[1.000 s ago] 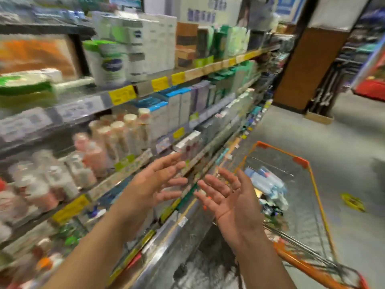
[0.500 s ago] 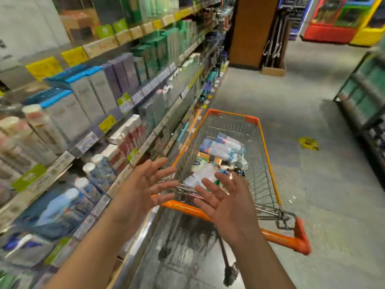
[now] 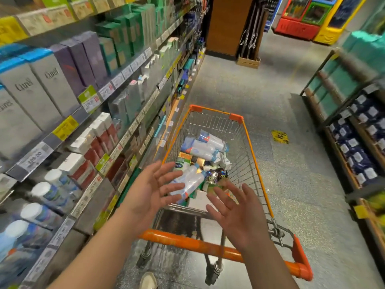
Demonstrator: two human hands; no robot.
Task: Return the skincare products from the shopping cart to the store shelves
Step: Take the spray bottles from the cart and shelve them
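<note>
1. Skincare products [image 3: 205, 150] lie heaped in the basket of the shopping cart [image 3: 248, 140], at its middle and far half: pale blue-capped bottles on top, small boxes and tubes beneath. Labels too blurred to read.
2. Left hand [image 3: 150, 190] hovers over the cart's near left corner, above the handle bar [image 3: 193, 244], fingers spread and straight, holding nothing.
3. Right hand [image 3: 237, 215] hovers over the cart's near right side, palm inward, fingers spread, also empty. Neither hand touches cart or contents.
4. Store shelves [image 3: 68, 122] run just beside the cart's left flank, stocked with grey, purple and green boxes, white-capped bottles low down.
5. Another rack [image 3: 354, 126] stands well apart on the cart's right.
6. Shoe tip [image 3: 148, 280] shows on the floor below the handle.
</note>
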